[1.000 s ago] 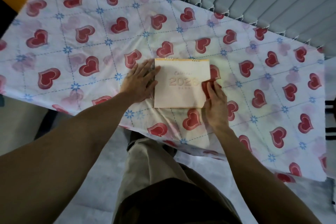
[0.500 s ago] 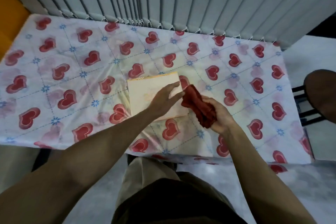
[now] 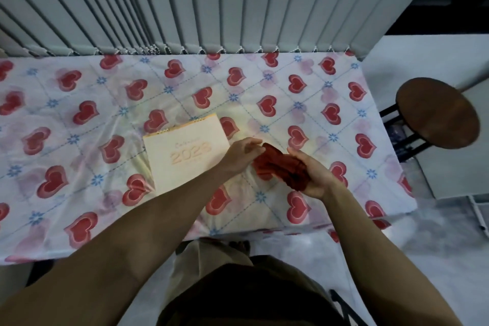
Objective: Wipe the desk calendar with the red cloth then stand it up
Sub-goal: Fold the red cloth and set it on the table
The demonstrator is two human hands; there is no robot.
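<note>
Red cloth point(image 3: 281, 168) sits bunched in the right hand point(image 3: 313, 176), which is turned palm up just above the desk point(image 3: 79, 209), its fingers point(image 3: 297, 156) curled loosely around the crumpled fabric so that the cloth fills the cupped palm and spills toward the left. The left hand point(image 3: 239, 155) reaches in from the near left, forearm stretched diagonally across the near edge of the desk, wrist slightly bent and palm facing right; its fingers point(image 3: 254, 144) are partly spread and extended toward the far-left end of the cloth, the tips at or just touching the fabric, though a firm pinch cannot be made out. The two hands are close together, the cloth between them. The desk calendar point(image 3: 185, 153) lies flat on the heart-patterned tablecloth point(image 3: 317, 103), just left of the left hand, its spiral-bound edge toward the far side and slightly turned, the pale cover showing faint numerals. Neither hand touches the calendar. Grey vertical blinds point(image 3: 185, 2) hang along the far edge of the desk, and a round brown stool point(image 3: 436, 112) stands off its right end.
</note>
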